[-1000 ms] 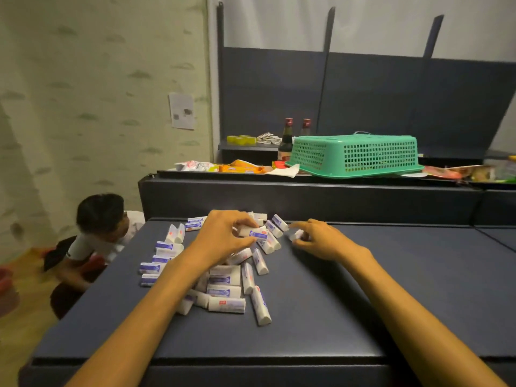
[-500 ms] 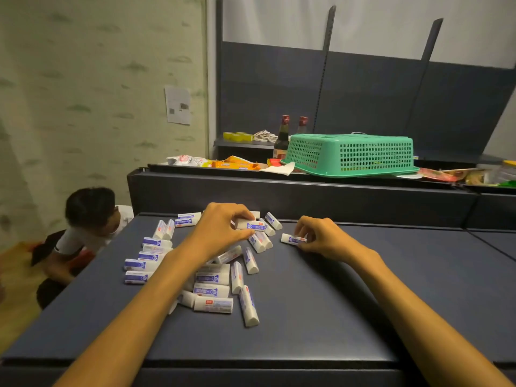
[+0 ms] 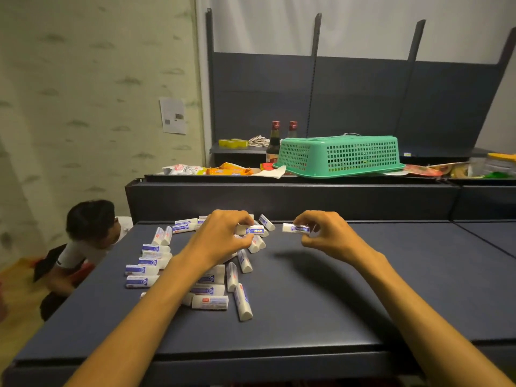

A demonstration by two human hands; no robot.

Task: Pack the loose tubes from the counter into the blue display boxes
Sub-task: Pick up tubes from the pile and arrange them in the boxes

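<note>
Tubes, one in each hand: the left hand (image 3: 223, 238) pinches a white and blue tube (image 3: 254, 230) above the heap, and the right hand (image 3: 325, 233) pinches another tube (image 3: 296, 228), lifted off the counter (image 3: 363, 303) where half a second ago it lay. The loose tubes (image 3: 212, 289) lie toward the counter's left and far edges. No blue display box shows, so packing probably waits on finding one. Beyond the far edge sits an upturned green basket (image 3: 339, 156).
</note>
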